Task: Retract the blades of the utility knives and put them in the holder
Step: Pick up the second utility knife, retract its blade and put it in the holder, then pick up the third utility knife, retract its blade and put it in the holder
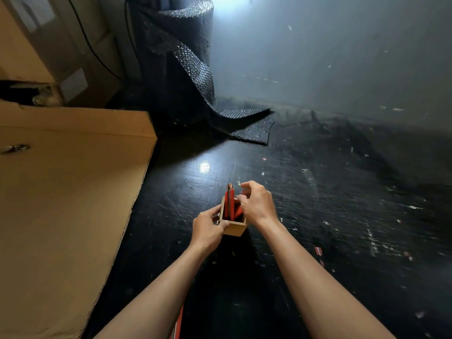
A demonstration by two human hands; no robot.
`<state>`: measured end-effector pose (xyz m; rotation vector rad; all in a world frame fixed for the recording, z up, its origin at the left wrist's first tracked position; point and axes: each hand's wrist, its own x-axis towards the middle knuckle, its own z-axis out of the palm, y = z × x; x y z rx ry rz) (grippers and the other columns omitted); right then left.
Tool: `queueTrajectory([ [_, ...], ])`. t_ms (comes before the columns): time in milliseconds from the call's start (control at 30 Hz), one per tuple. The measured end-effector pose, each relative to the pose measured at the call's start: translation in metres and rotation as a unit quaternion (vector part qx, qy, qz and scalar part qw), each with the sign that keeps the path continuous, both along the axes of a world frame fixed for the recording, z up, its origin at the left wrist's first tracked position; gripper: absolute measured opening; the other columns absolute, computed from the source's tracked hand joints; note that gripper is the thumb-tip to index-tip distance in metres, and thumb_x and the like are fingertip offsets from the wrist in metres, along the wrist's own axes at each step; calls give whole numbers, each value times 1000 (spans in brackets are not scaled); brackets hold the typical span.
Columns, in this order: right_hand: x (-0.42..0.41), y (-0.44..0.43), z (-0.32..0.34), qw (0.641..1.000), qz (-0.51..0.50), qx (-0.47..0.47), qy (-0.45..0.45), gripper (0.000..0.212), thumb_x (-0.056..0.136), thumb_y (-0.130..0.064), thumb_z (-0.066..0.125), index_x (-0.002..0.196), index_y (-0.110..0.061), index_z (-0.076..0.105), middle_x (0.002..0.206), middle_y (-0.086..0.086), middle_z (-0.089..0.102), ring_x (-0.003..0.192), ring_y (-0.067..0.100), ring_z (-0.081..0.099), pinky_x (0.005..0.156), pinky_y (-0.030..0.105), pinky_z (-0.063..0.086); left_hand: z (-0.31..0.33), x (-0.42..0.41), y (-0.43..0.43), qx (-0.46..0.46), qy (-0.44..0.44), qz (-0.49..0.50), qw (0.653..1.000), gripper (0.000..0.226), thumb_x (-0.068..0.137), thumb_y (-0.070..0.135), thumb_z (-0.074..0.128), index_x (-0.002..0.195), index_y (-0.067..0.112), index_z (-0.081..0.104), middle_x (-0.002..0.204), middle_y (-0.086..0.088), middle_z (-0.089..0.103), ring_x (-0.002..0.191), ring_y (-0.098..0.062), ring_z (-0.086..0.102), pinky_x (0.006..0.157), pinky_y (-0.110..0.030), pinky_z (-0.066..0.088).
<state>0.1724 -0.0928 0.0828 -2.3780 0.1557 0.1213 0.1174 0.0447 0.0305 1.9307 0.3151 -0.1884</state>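
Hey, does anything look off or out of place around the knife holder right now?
Mostly tidy: red utility knives stand in the wooden holder. One leans diagonally rather than upright. Paper scraps litter the dark floor.

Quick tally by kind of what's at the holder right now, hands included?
Red utility knives standing in holder: at least 2, others possibly hidden
Wooden holder: 1
Hands: 2, left hand gripping the holder, right hand above it
Total: 5

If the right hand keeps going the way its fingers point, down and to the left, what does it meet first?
Most likely the red utility knives standing in the wooden holder; the right hand hovers at its rim. Depth is hard to judge.
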Motion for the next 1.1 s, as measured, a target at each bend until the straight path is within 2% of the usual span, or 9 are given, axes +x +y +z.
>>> queueTrajectory([
  [133,-14,-6,16,999,21,-12,-20,32,93,-18,67,124,-14,65,111,7,73,104,23,68,87,35,57,8,-6,3,24,0,4,1000,53,85,12,80,136,14,65,130,-4,72,121,-20,67,102,-34,51],
  [233,-32,-3,22,999,39,-17,-14,28,92,-23,68,118,-16,67,108,5,74,100,22,70,88,42,59,11,-22,15,56,-2,4,998,58,84,13,81,139,10,61,135,-7,68,125,-21,64,106,-35,50],
  [367,-67,8,15,998,58,-13,23,17,88,-23,68,105,-21,71,102,2,76,96,22,71,87,44,59,9,-64,39,100,-1,6,995,46,86,21,77,131,15,69,124,-2,75,111,-13,69,99,-25,52],
  [533,-121,29,-20,990,107,-27,87,22,91,-23,69,113,-17,70,103,4,76,97,22,71,87,39,58,-4,-119,67,149,31,15,988,33,87,23,75,119,17,74,105,4,77,90,-2,66,83,-12,48],
  [600,-142,40,-36,984,129,-40,115,26,93,-23,68,118,-17,69,106,4,75,97,22,71,85,38,58,-7,-136,75,158,47,18,986,25,88,20,73,112,15,75,93,9,73,79,2,66,68,-2,43],
  [700,-166,57,-55,973,157,-60,157,29,93,-25,67,121,-19,68,113,5,73,101,22,70,86,39,60,-18,-158,87,173,71,11,982,30,86,20,74,116,14,73,103,3,74,90,-7,68,77,-12,46],
  [867,-199,77,-79,953,176,-38,242,30,95,-21,65,125,-20,63,110,1,69,91,14,67,82,36,60,-33,-186,96,147,143,-11,979,33,84,15,76,116,16,73,106,3,75,94,-7,67,91,-24,56],
  [1000,-222,81,-89,955,150,22,254,26,96,-18,63,122,-21,64,101,-5,67,88,9,68,79,31,60,-39,-197,92,90,170,-21,981,34,87,11,76,120,19,72,89,14,68,80,4,64,63,-7,47],
  [1100,-234,82,-91,960,112,70,246,21,96,-21,64,117,-23,65,95,-9,68,83,6,69,75,28,60,-42,-202,87,56,166,-11,985,36,87,6,74,121,19,73,90,14,69,84,4,65,68,-7,47],
])
